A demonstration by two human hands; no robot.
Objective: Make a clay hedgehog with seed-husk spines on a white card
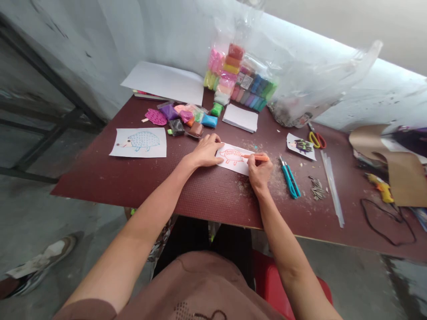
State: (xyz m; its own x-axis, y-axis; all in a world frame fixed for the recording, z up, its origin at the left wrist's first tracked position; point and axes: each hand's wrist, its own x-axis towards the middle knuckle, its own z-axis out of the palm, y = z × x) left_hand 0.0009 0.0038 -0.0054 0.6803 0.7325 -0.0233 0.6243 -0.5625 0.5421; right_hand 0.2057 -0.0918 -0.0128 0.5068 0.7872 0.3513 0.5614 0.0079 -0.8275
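A small white paper [235, 170] lies in front of me on the dark red table [213, 195], bearing an orange outline of a spiny animal. The fingers of my left hand [207, 151] are spread and rest on the paper's left edge, holding nothing. Pinched in my right hand [259, 171] is an orange marker [260, 158], its tip at the right part of the drawing. To the left lies a sheet with a blue hedgehog drawing [143, 141]. A smaller hedgehog picture [301, 146] with dark spines sits to the right.
Behind my hands are clay packets [209, 121], a stack of white paper [240, 118] and bags of coloured clay [255, 86]. Rightward lie a teal cutter [290, 178], scissors [316, 139], glue sticks [332, 189] and a yellow glue gun [383, 189]. Someone's shoe [50, 258] shows at lower left.
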